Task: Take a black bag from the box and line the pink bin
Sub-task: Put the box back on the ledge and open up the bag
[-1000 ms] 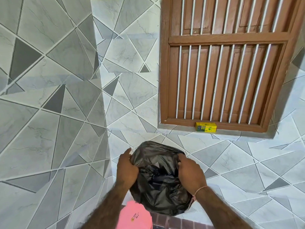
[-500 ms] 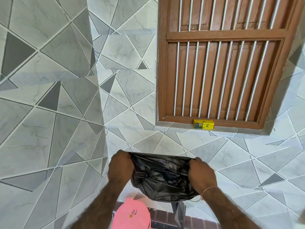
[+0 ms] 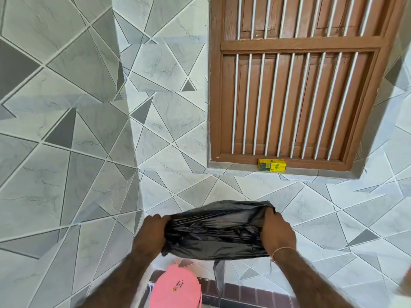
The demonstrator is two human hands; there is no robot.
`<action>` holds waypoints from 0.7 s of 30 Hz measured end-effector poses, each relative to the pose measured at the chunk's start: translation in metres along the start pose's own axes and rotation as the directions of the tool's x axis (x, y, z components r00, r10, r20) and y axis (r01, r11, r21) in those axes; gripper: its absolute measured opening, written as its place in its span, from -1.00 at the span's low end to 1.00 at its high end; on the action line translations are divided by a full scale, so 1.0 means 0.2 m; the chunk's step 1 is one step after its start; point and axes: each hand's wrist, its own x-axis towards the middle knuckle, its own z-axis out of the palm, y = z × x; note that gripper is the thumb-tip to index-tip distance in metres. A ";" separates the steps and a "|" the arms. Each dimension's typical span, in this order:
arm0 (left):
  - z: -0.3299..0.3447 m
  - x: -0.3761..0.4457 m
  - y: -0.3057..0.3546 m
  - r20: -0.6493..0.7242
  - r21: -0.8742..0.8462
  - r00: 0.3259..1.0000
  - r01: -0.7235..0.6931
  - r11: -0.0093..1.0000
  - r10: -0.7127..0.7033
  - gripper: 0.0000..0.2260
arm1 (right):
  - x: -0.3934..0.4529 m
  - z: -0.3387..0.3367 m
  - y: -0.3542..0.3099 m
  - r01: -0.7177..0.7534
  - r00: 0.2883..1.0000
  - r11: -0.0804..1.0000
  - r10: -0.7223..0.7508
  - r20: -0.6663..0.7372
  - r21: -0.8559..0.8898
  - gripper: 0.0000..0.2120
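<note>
Below our arms: the pink bin (image 3: 176,287) stands at the tiled wall (image 3: 66,152), partly hidden by our left forearm.
Room: the wall corner is left of the bin; bare tiles spread to the right, under the barred window (image 3: 293,85).
Sill: a yellow box (image 3: 271,165) lies well above our hands.
Bag: the black bag (image 3: 213,230) is stretched wide between both hands, above the bin, a tail hanging beside it.
Left hand (image 3: 151,232): clenched on the bag's left edge.
Right hand (image 3: 278,232): clenched on its right edge.
</note>
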 end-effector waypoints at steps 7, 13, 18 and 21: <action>-0.06 0.05 0.14 -0.130 -0.396 0.956 0.194 0.898 -0.264 -0.63 | -0.01 0.04 -0.01 -0.036 0.996 0.997 0.031 0.079 0.062 -0.51; -0.08 0.02 0.27 -0.190 -0.579 0.976 -0.029 0.815 -0.101 -0.44 | 0.02 -0.01 -0.08 -0.080 0.993 0.986 0.066 0.097 0.148 -0.48; -0.08 -0.08 0.12 -0.062 0.070 0.926 -0.368 0.927 0.372 -0.65 | 0.06 -0.03 0.06 -0.145 0.989 0.989 0.144 0.022 0.038 -0.61; -0.11 -0.04 0.06 -0.004 0.132 0.975 -0.220 0.967 0.223 -0.79 | 0.07 -0.02 0.11 -0.115 0.993 0.993 0.116 0.015 -0.039 -0.66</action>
